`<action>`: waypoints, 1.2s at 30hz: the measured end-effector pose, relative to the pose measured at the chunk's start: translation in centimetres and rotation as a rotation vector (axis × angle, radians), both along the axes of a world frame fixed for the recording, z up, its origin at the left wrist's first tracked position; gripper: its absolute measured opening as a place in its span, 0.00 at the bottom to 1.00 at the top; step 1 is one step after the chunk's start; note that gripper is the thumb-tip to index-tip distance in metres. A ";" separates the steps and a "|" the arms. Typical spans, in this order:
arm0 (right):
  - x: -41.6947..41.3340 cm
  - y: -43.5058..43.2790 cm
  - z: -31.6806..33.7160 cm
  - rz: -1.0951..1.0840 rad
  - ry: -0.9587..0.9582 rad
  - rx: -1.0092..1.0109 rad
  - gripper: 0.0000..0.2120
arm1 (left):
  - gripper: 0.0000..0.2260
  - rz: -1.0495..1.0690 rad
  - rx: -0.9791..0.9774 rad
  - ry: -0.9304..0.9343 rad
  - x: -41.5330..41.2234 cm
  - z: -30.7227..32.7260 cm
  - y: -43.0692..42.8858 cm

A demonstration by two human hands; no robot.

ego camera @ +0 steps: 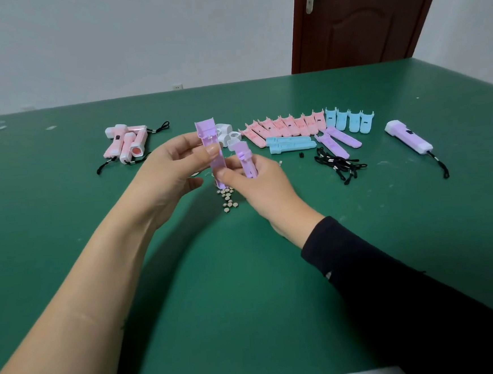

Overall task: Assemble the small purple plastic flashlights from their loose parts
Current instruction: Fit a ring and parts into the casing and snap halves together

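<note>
Green surface (246,275): part rows along far side, finished purple flashlight (408,140) at right.
Left hand (167,169): fingers pinch long purple shell half (211,142) mid-air over surface centre, flared head up, hollow side seemingly toward camera.
Right hand (257,192): fingers grip second purple shell half (244,157) just beside first, lower.
Likely mating step: align flared heads and edges first, press evenly along seam, avoid twisting.
Shells pale lilac, thin, slightly translucent.
Button cells (228,198) heaped below hands.
</note>
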State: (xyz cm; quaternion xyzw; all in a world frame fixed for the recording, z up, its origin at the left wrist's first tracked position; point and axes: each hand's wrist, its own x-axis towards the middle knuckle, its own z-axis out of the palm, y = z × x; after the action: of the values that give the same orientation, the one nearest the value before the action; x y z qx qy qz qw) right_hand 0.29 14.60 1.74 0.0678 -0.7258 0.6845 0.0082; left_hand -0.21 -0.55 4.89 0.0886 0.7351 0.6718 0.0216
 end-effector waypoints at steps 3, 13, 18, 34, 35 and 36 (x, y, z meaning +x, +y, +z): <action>0.1 0.1 -0.1 0.008 -0.028 -0.054 0.03 | 0.15 -0.006 -0.001 0.016 0.1 0.0 0.0; 0.0 0.3 0.1 -0.006 -0.049 -0.170 0.07 | 0.10 0.083 0.041 0.217 0.3 -0.2 1.2; 0.0 0.3 0.1 -0.022 -0.035 -0.154 0.08 | 0.11 0.112 0.029 0.286 0.3 -0.3 1.4; 0.0 0.3 0.1 -0.022 -0.029 -0.148 0.08 | 0.10 0.175 0.022 0.299 0.2 -0.3 1.4; 0.0 0.2 0.1 -0.020 -0.028 -0.149 0.08 | 0.10 0.177 0.025 0.296 0.2 -0.3 1.4; 0.0 0.2 0.1 -0.020 -0.026 -0.150 0.08 | 0.10 0.179 0.025 0.293 0.2 -0.3 1.4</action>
State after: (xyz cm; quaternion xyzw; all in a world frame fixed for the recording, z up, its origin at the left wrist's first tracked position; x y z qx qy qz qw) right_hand 0.32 14.82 1.86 0.0510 -0.6733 0.7376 0.0106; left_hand 0.01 0.87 4.62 0.1201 0.7268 0.6601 -0.1468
